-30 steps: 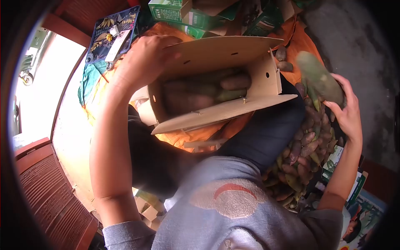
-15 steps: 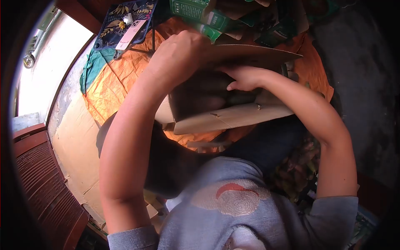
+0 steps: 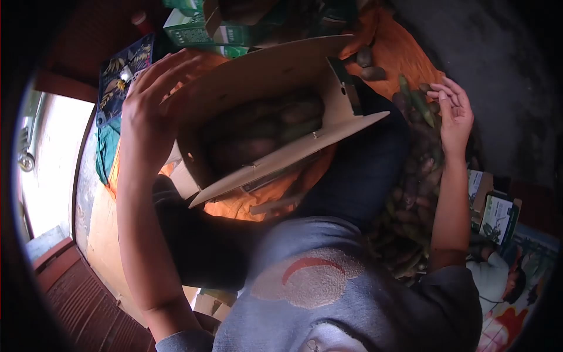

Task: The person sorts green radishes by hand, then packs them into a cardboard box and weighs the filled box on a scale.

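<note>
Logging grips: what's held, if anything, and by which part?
The left hand is at the cardboard box's far flap, grip unclear; the right hand, near piled produce, holds nothing visible.

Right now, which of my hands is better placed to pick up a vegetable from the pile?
Your right, most likely. The right hand looks open and empty beside the vegetable pile, while the left hand is farther off, at the open carton.
</note>
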The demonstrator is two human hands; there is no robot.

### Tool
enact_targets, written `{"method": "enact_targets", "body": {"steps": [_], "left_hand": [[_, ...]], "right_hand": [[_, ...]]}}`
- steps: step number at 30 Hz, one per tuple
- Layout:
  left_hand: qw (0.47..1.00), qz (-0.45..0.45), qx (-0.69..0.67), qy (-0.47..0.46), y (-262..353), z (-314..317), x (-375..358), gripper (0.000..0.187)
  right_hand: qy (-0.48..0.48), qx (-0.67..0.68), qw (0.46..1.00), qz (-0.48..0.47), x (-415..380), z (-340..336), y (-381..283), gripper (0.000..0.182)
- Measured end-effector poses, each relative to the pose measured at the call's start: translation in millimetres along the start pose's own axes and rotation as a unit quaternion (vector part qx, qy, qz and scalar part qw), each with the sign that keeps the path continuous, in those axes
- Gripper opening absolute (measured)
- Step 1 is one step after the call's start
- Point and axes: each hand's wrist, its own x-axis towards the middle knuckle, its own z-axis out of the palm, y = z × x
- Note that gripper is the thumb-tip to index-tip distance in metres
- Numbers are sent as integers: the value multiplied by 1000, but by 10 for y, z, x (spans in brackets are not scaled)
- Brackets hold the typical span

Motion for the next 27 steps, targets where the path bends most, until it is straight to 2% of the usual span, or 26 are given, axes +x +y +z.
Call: {"method": "enact_targets", "body": {"steps": [1,2,3,5,7,9,10,11,12,13,15,18,22,24,26,27], "left_hand": [[999,17,-31,13,120,-60,-11,15],[999,7,-40,3,259,-102,-69,11],[998,41,-31,-37,384,-181,-95,9],[982,86,-130,-106,646,-280,-158,29],[950,145,-226,-159,996,-253,-250,21],[898,168,-363,-185,1377,-157,-363,15],[871,159,-397,-239,1603,-176,-399,14],[799,227,-442,-338,1773,-169,-233,17],[757,267,-461,-379,1908,-108,-125,17],[731,283,-475,-401,2029,-45,-114,17],[676,304,-502,-446,2203,111,-88,17],[638,302,-520,-482,2365,314,-96,17],[611,278,-533,-514,2461,490,-92,17],[606,262,-537,-525,2469,554,-81,18],[600,245,-541,-536,2467,600,-75,18],[598,236,-543,-540,2459,628,-73,18]], "right_hand": [[21,0,999,26,-148,-225,345,26],[54,9,997,55,-399,-402,653,25],[78,15,992,98,-663,-532,956,24],[119,-20,973,195,-1251,-636,1484,23],[128,-24,956,263,-1921,-605,2049,29],[105,-41,937,331,-2515,-441,2391,31],[66,-147,931,327,-2790,-309,2526,38],[54,-124,925,356,-3141,-194,2831,36],[36,-48,871,488,-3203,-103,2704,26],[-90,-221,858,455,-3455,-29,2946,26],[-154,-236,836,471,-3679,131,3029,26],[-182,-208,836,473,-3746,314,3129,27],[-160,-206,865,430,-3562,430,3336,28],[-117,-278,881,365,-3395,439,3605,27],[-78,-378,878,284,-3379,476,4164,27],[-47,-362,887,284,-3192,444,4187,27]]}}
